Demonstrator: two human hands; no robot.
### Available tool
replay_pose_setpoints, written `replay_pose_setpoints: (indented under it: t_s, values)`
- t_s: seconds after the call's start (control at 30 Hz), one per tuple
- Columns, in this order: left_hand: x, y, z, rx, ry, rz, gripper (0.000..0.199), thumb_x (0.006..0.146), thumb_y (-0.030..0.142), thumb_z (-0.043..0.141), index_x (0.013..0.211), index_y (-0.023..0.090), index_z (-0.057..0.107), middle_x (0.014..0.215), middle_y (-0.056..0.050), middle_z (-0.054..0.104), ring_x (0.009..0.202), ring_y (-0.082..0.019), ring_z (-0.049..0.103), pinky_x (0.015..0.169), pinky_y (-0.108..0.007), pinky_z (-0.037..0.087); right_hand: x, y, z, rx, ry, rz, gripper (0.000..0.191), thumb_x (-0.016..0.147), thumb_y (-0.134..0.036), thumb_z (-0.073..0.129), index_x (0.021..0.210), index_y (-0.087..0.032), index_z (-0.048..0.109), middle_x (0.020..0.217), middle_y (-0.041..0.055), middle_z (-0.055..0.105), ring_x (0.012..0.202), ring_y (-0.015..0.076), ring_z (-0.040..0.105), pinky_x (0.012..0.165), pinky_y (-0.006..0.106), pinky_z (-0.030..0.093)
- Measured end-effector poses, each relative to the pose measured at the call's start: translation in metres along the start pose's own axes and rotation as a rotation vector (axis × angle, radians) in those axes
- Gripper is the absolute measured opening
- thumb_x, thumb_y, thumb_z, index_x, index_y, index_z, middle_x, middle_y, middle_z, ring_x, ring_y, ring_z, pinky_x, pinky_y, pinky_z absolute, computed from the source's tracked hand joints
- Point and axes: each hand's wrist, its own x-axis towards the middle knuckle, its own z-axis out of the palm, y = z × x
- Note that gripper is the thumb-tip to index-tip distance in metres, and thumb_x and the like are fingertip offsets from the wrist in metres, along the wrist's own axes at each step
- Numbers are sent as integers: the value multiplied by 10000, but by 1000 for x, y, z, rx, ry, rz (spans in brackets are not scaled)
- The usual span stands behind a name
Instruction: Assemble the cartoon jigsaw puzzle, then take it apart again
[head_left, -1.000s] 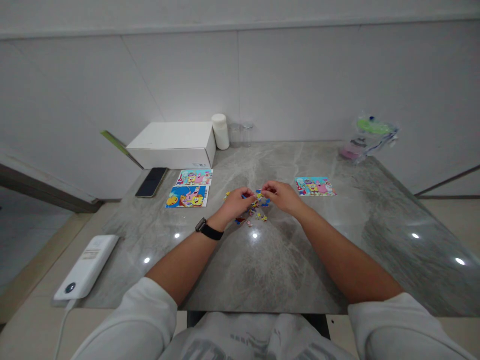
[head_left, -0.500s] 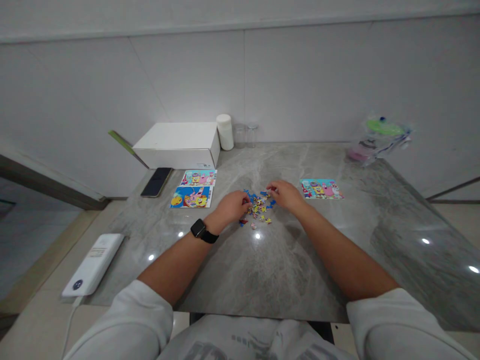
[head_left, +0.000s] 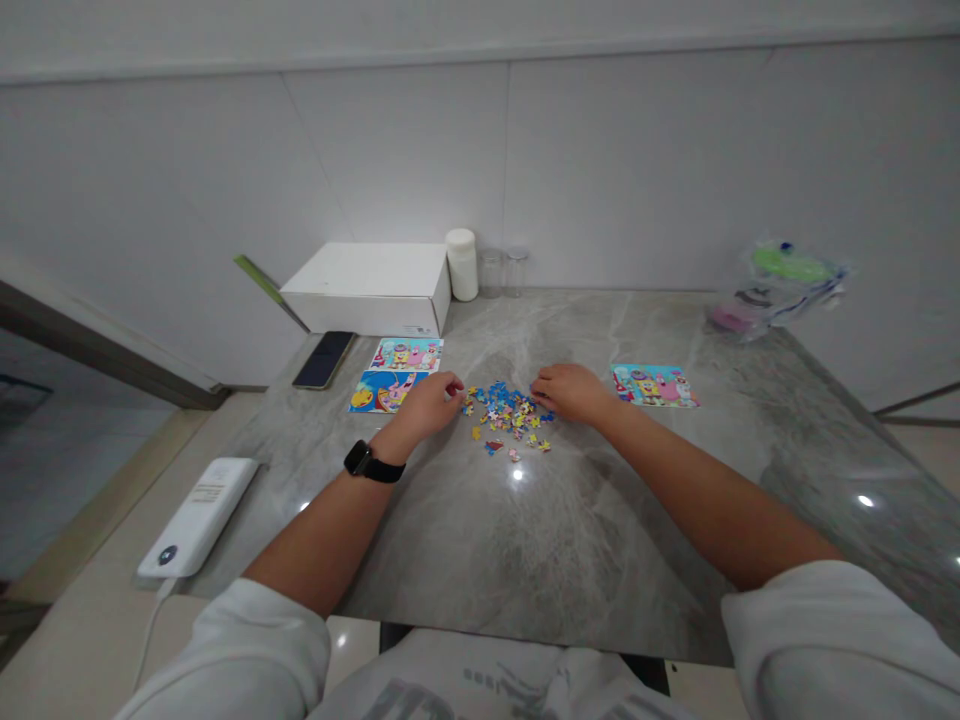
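Observation:
A loose pile of small jigsaw puzzle pieces [head_left: 508, 408], mostly blue and yellow, lies on the grey table between my hands. Just left of the pile is my left hand [head_left: 433, 402], its fingers curled together; whatever may be in them is too small to make out. It partly covers a blue picture card [head_left: 375, 392]. At the pile's right edge my right hand [head_left: 571, 392] has bent fingers that touch the pieces, and their tips are partly hidden. A second picture card [head_left: 409, 353] lies behind the blue one, and another cartoon card [head_left: 655, 385] is to the right.
A white box [head_left: 367, 285], a white bottle [head_left: 462, 265] and two clear glasses [head_left: 502, 272] stand along the wall. A phone [head_left: 325, 360] lies at left, a white power bank [head_left: 199, 517] with a cable at the left edge. A plastic bag [head_left: 776, 290] sits back right.
My left hand has moved left, away from the pile, and now overlaps the blue card. More of the pieces show. My right hand stays at the pile's right side. The view has shifted slightly.

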Motion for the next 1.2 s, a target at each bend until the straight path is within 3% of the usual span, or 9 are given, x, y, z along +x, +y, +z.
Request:
replay_pose_setpoints:
  t_s: [0.17,0.27,0.37,0.47,0.63,0.77,0.97,1.2]
  values:
    - [-7,-2,5,-16,-1,31,194,952,286,615,1082,186,718,1068,-82,728,964,-215,679,878,-336,542,1,-1,-2,72,98,48,276,1020,-283,554,1060,-167,802,1116,159,727,1051,260,652,916,330,443]
    - [-10,0,7,-4,27,80,232,942,290,648,1136,185,719,1135,-102,688,1071,-241,662,985,-373,537,2,1,0,231,97,112,266,1011,-260,556,1066,-164,797,1096,124,737,988,216,666,876,284,458]
    - [-10,4,12,64,52,97,338,904,273,702,1233,195,702,1244,-127,637,1191,-278,621,1089,-415,498,2,6,4,312,65,194,292,969,-192,589,1205,-165,758,1115,102,748,945,190,674,861,259,466]
    - [-5,9,18,144,-6,85,453,884,258,718,1327,187,654,1300,-147,609,1209,-289,607,1102,-422,485,2,11,7,267,76,273,390,934,-150,614,1313,-154,705,1200,129,736,1005,203,678,917,270,472]
    - [8,23,27,165,-106,70,337,898,235,682,1227,162,703,1251,-159,635,1139,-275,631,1058,-388,497,5,6,7,228,-6,236,289,920,-164,654,1186,-160,768,1184,143,741,1086,232,678,945,284,476]
    - [11,31,29,57,-172,156,335,864,186,701,1198,182,729,1198,-125,674,1101,-248,655,1034,-335,512,6,0,1,294,-58,193,271,897,-147,675,1144,-165,785,1078,106,769,974,210,698,866,268,484]
    - [7,30,23,82,-91,77,443,907,253,684,1342,167,665,1332,-160,639,1198,-267,644,1093,-353,500,3,1,2,238,-21,174,246,911,-236,711,1137,-178,788,1099,112,754,951,212,683,853,281,471]
    - [15,42,27,151,-142,119,395,937,335,673,1287,153,691,1278,-164,674,1178,-266,658,1068,-342,501,7,-7,-1,217,36,175,231,999,-295,604,1021,-176,801,1029,108,761,917,202,669,798,267,446]
